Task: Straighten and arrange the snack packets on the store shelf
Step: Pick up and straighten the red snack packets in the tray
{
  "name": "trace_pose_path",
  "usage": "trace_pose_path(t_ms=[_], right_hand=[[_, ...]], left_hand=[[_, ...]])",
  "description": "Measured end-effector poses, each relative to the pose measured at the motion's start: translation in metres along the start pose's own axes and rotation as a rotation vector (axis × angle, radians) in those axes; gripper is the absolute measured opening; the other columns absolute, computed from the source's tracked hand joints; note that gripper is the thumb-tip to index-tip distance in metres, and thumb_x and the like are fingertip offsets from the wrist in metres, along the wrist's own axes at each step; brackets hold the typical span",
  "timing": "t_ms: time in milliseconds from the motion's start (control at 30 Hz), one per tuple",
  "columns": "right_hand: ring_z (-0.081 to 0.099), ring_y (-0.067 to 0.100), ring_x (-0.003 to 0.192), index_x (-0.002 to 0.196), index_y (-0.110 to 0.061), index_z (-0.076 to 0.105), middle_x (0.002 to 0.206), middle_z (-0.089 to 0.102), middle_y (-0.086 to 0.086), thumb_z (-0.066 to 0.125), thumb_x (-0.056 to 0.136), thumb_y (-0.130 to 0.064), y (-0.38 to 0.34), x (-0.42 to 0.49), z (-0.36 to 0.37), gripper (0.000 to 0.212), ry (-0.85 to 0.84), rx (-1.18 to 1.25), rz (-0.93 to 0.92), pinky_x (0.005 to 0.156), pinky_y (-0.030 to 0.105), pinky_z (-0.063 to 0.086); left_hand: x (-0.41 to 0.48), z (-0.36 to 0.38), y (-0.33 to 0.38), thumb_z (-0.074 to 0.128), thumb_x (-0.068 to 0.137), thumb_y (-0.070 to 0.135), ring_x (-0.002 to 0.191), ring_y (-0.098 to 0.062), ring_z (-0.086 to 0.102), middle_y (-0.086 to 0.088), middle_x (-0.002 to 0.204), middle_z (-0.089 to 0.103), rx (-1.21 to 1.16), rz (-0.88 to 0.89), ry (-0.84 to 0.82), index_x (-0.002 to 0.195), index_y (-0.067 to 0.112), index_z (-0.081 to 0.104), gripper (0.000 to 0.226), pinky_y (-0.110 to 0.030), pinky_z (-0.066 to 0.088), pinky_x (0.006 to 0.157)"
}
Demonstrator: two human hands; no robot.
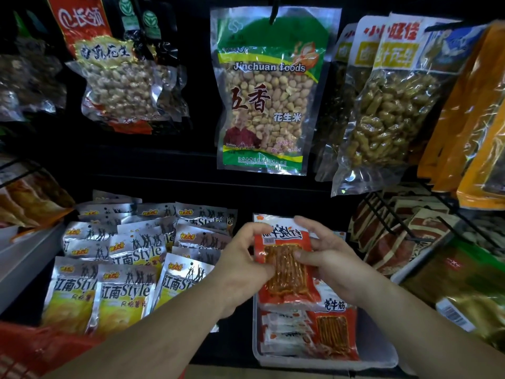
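One red snack packet [285,272] is pinched by the left grip [240,261] and right grip [328,255], above a clear tray [377,356] holding similar stacked red packets [314,335]

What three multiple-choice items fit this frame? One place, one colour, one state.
1. Where do the silver packets lie relative to the clear tray? A inside it; B to its left; C to its right.
2. The held packet is mainly: A blue; B green; C red.
3. The held packet is: A pinched by the left hand and the right hand; B hanging from a hook; C lying untouched.
Key: 1 B, the silver stack sits left of the tray. 2 C, red wrapper around a clear window. 3 A, fingers of both hands curl on its edges above the tray.
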State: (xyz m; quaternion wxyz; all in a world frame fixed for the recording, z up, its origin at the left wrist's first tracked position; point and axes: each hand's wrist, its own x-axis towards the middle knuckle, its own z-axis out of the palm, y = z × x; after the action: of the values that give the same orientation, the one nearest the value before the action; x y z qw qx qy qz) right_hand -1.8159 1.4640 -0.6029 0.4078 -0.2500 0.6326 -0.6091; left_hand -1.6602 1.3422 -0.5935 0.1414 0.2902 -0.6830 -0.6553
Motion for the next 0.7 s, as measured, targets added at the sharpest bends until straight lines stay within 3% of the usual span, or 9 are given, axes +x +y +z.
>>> trace_pose_path(t_ms=[100, 200, 333, 433, 567, 633, 700], right_hand=[[0.069, 0.035, 0.114, 0.143, -0.036, 0.055, 0.126, 0.072, 0.014, 0.061, 0.091, 0.014, -0.001, 0.002, -0.008, 0.072, -0.117, 0.036, 0.060, 0.092, 0.047, 0.055], [0.069, 0.034, 0.116, 0.146, -0.031, 0.051, 0.127, 0.071, 0.016, 0.064, 0.089, 0.010, -0.002, 0.002, -0.011, 0.072, -0.183, 0.039, 0.116, 0.091, 0.046, 0.055], [0.072, 0.030, 0.113, 0.148, -0.026, 0.050, 0.122, 0.075, 0.013, 0.066, 0.092, 0.007, -0.004, 0.002, -0.006, 0.067, -0.091, 0.009, 0.087, 0.087, 0.041, 0.058], [0.073, 0.031, 0.111, 0.151, -0.032, 0.046, 0.120, 0.075, 0.014, 0.068, 0.093, 0.004, -0.003, 0.004, -0.005, 0.072, -0.008, 0.062, 0.065, 0.088, 0.046, 0.059], [0.070, 0.034, 0.117, 0.151, -0.044, 0.043, 0.127, 0.072, 0.013, 0.074, 0.084, 0.010, -0.008, -0.001, -0.012, 0.091, -0.189, -0.035, 0.088, 0.099, 0.048, 0.054], [0.070, 0.039, 0.115, 0.149, -0.045, 0.046, 0.128, 0.071, 0.012, 0.074, 0.080, 0.019, -0.009, -0.004, -0.012, 0.098, -0.269, -0.096, 0.116, 0.094, 0.050, 0.057], [0.071, 0.039, 0.112, 0.149, -0.040, 0.047, 0.128, 0.071, 0.011, 0.074, 0.077, 0.024, -0.006, -0.003, -0.008, 0.100, -0.243, -0.156, 0.099, 0.093, 0.053, 0.059]], left_hand=[[0.000, -0.001, 0.001, 0.072, 0.086, -0.010, 0.088, -0.002, 0.072, 0.024, 0.103, 0.065, -0.011, -0.027, -0.041, 0.139, 0.043, 0.052, 0.077, -0.036, 0.064, 0.080], [0.002, -0.001, 0.001, 0.072, 0.086, -0.011, 0.083, 0.004, 0.072, 0.030, 0.087, 0.071, -0.045, -0.026, -0.049, 0.143, 0.041, 0.051, 0.080, -0.036, 0.064, 0.078], [-0.001, -0.005, 0.001, 0.078, 0.083, -0.007, 0.094, -0.005, 0.074, 0.024, 0.107, 0.066, -0.075, -0.051, -0.097, 0.141, 0.053, 0.048, 0.088, -0.033, 0.063, 0.082], [-0.002, -0.005, -0.005, 0.083, 0.078, -0.006, 0.106, -0.019, 0.073, 0.006, 0.123, 0.067, -0.025, -0.065, -0.177, 0.126, 0.054, 0.062, 0.079, -0.041, 0.062, 0.087], [0.002, -0.004, -0.008, 0.084, 0.077, -0.006, 0.096, -0.017, 0.076, 0.004, 0.122, 0.068, -0.036, -0.037, -0.103, 0.126, 0.040, 0.067, 0.069, -0.042, 0.063, 0.084], [0.004, -0.007, -0.009, 0.082, 0.079, -0.007, 0.089, -0.017, 0.077, 0.005, 0.120, 0.068, -0.057, -0.025, -0.055, 0.130, 0.036, 0.065, 0.070, -0.042, 0.064, 0.082], [0.005, -0.008, -0.011, 0.083, 0.079, -0.004, 0.090, -0.015, 0.077, 0.008, 0.116, 0.069, -0.019, -0.018, -0.032, 0.130, 0.040, 0.063, 0.070, -0.039, 0.063, 0.085]])
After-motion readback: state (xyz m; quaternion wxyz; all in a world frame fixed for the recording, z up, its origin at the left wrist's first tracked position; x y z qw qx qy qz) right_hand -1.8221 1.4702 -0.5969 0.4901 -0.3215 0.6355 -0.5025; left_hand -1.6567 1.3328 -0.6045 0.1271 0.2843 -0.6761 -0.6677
